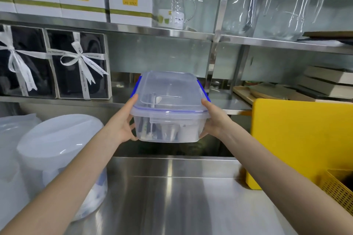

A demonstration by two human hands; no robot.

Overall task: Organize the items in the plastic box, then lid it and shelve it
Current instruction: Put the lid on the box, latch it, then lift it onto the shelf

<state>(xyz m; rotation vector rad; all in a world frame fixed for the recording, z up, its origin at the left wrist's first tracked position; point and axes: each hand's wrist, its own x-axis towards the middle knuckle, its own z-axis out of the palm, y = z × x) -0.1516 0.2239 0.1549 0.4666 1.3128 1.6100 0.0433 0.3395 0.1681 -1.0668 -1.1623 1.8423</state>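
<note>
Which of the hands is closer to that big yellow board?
Right. The right hand grips the plastic box on the side facing the yellow board; the left hand holds the box's far side.

Head view: you look forward and slightly down from close range, over the worktop (172, 196) toward the shelves (122, 30).

Clear glossy plastic box (168, 129); brushed steel counter (172, 196).
</note>
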